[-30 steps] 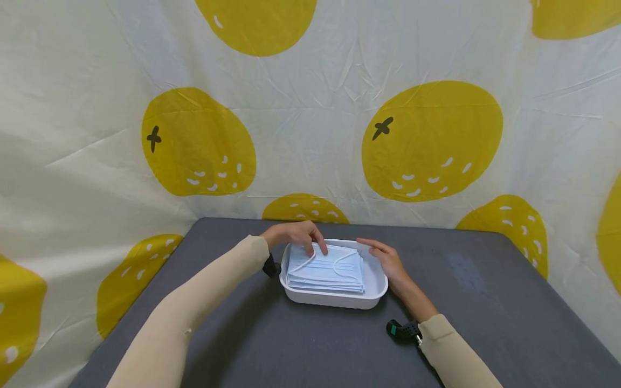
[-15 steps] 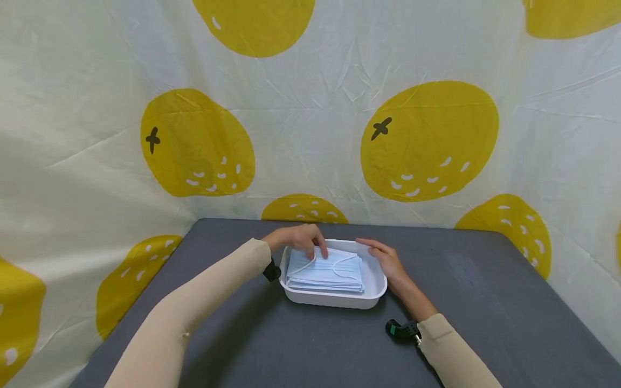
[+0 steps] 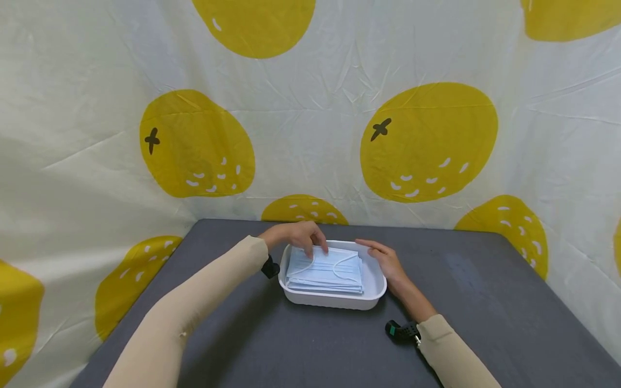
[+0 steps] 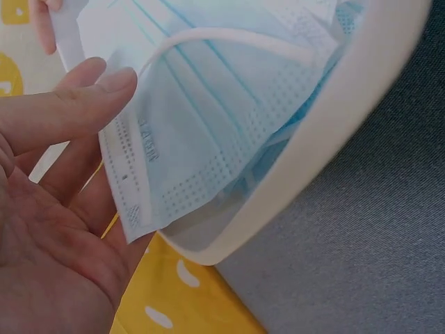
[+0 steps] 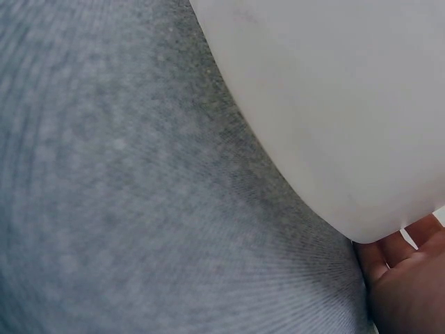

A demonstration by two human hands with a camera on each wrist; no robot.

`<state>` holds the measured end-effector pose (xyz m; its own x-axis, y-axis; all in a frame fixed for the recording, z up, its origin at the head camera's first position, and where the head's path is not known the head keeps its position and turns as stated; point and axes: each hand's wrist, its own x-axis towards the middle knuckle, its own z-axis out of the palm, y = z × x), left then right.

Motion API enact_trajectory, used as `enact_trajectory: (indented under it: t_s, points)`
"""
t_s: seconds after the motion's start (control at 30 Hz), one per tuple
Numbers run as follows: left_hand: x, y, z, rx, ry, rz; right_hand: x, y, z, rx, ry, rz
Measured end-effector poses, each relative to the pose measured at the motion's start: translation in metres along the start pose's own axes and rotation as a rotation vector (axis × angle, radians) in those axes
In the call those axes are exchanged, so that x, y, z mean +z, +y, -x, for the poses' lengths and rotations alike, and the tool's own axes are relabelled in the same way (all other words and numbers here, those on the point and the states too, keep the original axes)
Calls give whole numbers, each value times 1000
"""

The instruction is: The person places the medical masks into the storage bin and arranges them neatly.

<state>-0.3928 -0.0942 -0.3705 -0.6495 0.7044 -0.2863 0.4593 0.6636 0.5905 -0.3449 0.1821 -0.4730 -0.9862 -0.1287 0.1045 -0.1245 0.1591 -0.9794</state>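
A white plastic box (image 3: 335, 303) stands on the table, holding a stack of light blue disposable face masks (image 3: 325, 272) with white ear loops. My left hand (image 3: 302, 236) reaches over the stack's far left edge. In the left wrist view its thumb (image 4: 90, 108) lies over the edge of the top face mask (image 4: 195, 118) while the other fingers pass behind it, pinching that edge. My right hand (image 3: 388, 264) rests against the box's right side, fingers stretched toward the far rim. Those fingers (image 5: 396, 247) touch the box wall in the right wrist view, partly hidden by it.
The dark grey table (image 3: 461, 323) extends around the box on all sides. Behind it hangs a pale cloth (image 3: 310, 145) printed with yellow fruit. A black strap (image 3: 402, 331) sits at the right wrist.
Both hands, the box and the face masks stay almost in place; the left hand's fingers shift only slightly at the stack's far edge.
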Motion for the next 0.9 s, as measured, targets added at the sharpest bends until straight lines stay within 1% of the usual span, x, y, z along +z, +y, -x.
enact_trajectory:
  t_s: [0.13, 0.3, 0.43, 0.6, 0.77, 0.9]
  points:
    - [-3, 1, 2, 12, 2, 2, -1, 0, 1, 0, 0, 4]
    - [-7, 1, 5, 5, 19, 6, -2, 0, 2, -5, -3, -7]
    - [-8, -2, 5, 9, 25, 30, -2, 0, 3, -15, -10, -20]
    - [-11, -4, 8, 36, 44, 55, -1, 1, 1, -26, -16, -28]
    - [-13, -5, 12, 26, 75, 63, 1, 3, 0, -15, -12, -28]
    - [-11, -11, 13, 26, 69, 73, 2, 5, 1, -6, -8, -14]
